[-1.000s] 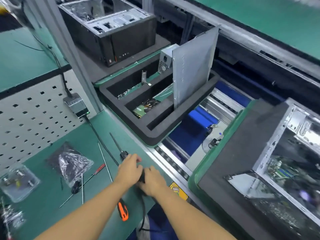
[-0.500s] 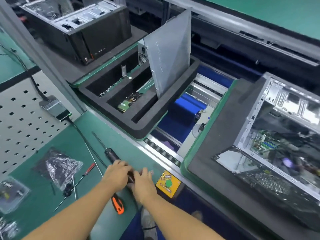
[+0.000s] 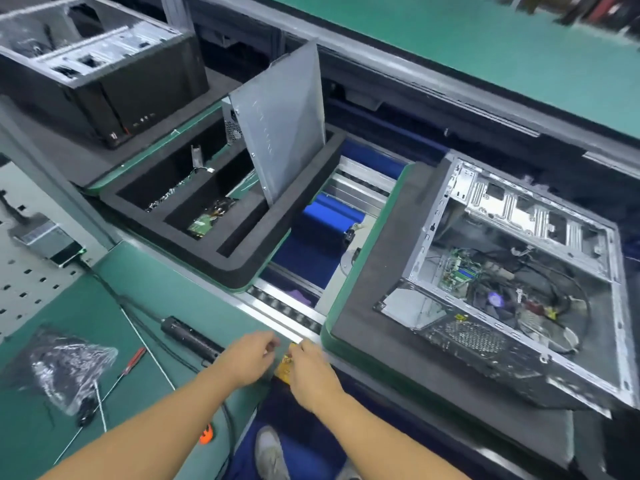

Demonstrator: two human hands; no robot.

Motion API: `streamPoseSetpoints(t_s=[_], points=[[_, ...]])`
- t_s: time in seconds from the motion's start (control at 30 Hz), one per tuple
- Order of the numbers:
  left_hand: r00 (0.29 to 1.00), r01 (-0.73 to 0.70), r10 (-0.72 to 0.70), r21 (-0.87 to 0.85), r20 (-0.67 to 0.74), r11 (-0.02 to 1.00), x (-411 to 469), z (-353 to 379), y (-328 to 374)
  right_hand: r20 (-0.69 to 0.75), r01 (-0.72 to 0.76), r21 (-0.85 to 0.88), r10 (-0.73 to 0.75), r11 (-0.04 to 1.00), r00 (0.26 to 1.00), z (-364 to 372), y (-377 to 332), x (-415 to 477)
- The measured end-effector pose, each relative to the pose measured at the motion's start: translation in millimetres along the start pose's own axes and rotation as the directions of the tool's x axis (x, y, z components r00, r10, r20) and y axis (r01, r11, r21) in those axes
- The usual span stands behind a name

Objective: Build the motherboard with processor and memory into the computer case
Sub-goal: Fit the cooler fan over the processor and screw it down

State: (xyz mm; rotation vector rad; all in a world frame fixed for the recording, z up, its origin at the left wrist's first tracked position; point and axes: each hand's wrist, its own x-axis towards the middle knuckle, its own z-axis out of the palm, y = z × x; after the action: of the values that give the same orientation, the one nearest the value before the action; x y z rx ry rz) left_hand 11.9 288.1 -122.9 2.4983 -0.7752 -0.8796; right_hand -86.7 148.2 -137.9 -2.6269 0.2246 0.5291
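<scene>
The open computer case [image 3: 620,344] lies on its side at the right, on a foam-topped green pallet [image 3: 374,271]. Inside it sit the green motherboard [image 3: 453,271], a cooler fan [image 3: 495,299] and loose cables. My left hand [image 3: 249,358] and my right hand [image 3: 313,372] hover close together over the bench's front edge, just left of the pallet. Their fingers are curled and nothing shows in them. A black electric screwdriver [image 3: 192,337] lies on the bench left of my left hand.
A black foam tray [image 3: 242,268] on the conveyor holds parts and an upright metal side panel [image 3: 280,133]. Behind it stands a second black case [image 3: 97,74]. A plastic bag [image 3: 69,368], a red screwdriver [image 3: 133,358] and a pegboard [image 3: 20,289] are at the left.
My hands have let go of the black screwdriver, which now lies on the bench. They have moved right towards the pallet and parted slightly. The view has swung right onto the open case.
</scene>
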Motion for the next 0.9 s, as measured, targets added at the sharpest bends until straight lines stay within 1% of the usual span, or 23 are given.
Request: streamPoseSetpoints(t_s=[0.07,0.17,0.2,0.27,0.33,0.43,0.53,0.63,0.73,0.9], points=[[0.999,-0.030,0.030,-0.009,0.038,1.000,1.7,5.1,13.2,0.060,-0.045,0.023,0.044,0.999,0.997,-12.7,20.8,-13.9],[0.996,-0.044,0.042,0.024,0.081,0.999,2.8,13.6,29.4,0.230,-0.035,0.068,0.019,0.997,0.973,-25.3,42.5,-36.5],[0.994,-0.048,0.044,0.041,0.099,0.998,3.3,14.7,36.3,0.273,-0.014,0.054,-0.001,0.998,0.962,-29.8,48.5,-43.2],[0.989,-0.061,0.047,0.099,0.139,0.993,3.3,16.7,41.8,0.355,0.062,-0.041,-0.044,0.997,0.934,-34.1,53.1,-49.0],[0.991,-0.040,0.019,0.156,0.134,0.987,3.2,15.7,45.8,0.401,0.103,-0.125,-0.045,0.987,0.915,-38.2,53.3,-51.7],[0.990,0.069,-0.086,0.150,0.110,0.986,-3.0,15.8,44.0,0.398,0.109,-0.207,-0.018,0.972,0.917,-39.5,45.0,-50.1],[0.988,0.104,-0.127,0.227,0.087,0.968,-15.5,20.4,41.9,0.364,0.112,-0.268,-0.006,0.957,0.931,-37.8,35.0,-46.0],[0.978,0.168,-0.198,0.310,0.067,0.936,-29.8,27.6,45.6,0.365,0.104,-0.291,0.010,0.951,0.931,-32.0,31.2,-41.3],[0.964,0.215,-0.250,0.285,0.092,0.934,-42.6,37.0,49.0,0.372,0.104,-0.326,0.026,0.940,0.928,-26.3,30.1,-40.1],[0.950,0.294,-0.310,0.217,0.043,0.931,-53.8,41.8,42.7,0.357,0.109,-0.356,0.027,0.928,0.934,-22.6,31.5,-40.8]])
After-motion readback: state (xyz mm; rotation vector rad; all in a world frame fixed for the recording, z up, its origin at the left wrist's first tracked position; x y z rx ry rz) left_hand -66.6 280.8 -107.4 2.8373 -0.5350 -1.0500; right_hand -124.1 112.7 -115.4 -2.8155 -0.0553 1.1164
